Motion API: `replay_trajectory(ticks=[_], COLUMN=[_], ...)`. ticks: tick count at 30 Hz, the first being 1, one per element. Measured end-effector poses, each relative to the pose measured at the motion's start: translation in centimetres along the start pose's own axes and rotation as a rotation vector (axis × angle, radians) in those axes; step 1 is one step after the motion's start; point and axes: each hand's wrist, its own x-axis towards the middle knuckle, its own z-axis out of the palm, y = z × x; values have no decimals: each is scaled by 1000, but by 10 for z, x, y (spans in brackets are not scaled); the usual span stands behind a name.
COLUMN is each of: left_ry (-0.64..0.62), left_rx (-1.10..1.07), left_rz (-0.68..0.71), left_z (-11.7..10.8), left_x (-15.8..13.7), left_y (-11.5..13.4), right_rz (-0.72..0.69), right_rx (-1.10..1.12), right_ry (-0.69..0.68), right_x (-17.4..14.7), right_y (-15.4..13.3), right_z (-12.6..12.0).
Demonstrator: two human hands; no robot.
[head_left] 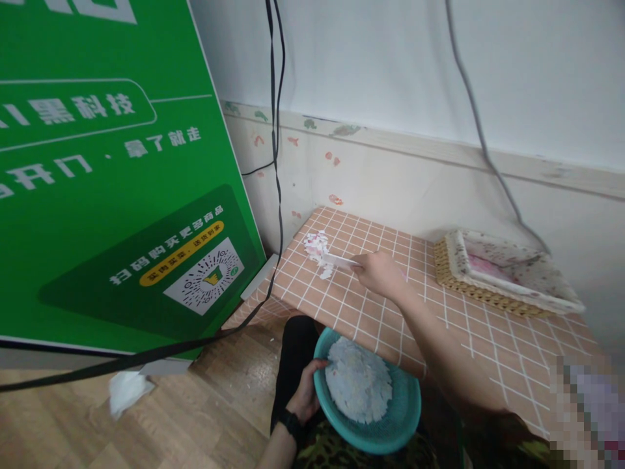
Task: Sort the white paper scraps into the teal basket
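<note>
My left hand (309,391), with a dark band on the wrist, grips the rim of a teal plastic basket (413,412) just below the table edge. In the basket lies a heap of small whitish flakes (360,381), like paper scraps. My right hand (382,273) is closed around a thin, flat white tool (342,260) whose exact kind I cannot make out. Its far end reaches a small pile of white and pinkish scraps (316,246) at the table's left corner.
A brown checked cloth covers the table (371,312). Toward the wall stands a wicker basket (488,286) with a floral lining and something pink inside. A tall green panel (122,176) is on the left. A black cable (276,130) hangs across, and a white crumpled piece (129,392) lies on the floor.
</note>
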Motion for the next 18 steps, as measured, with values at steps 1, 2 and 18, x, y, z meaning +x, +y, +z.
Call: replay_trajectory(ticks=[1, 2, 18], left_ry=[0, 0, 6], left_rx=[2, 5, 9], left_rz=[-3, -8, 23], left_z=[0, 0, -17], left_x=[0, 0, 4], left_y=[0, 0, -6], right_rz=[-16, -41, -229], right_rx=[28, 60, 382], right_ry=[-12, -33, -326], right_x=[1, 2, 38], right_y=[1, 3, 81], right_z=[-1, -2, -9])
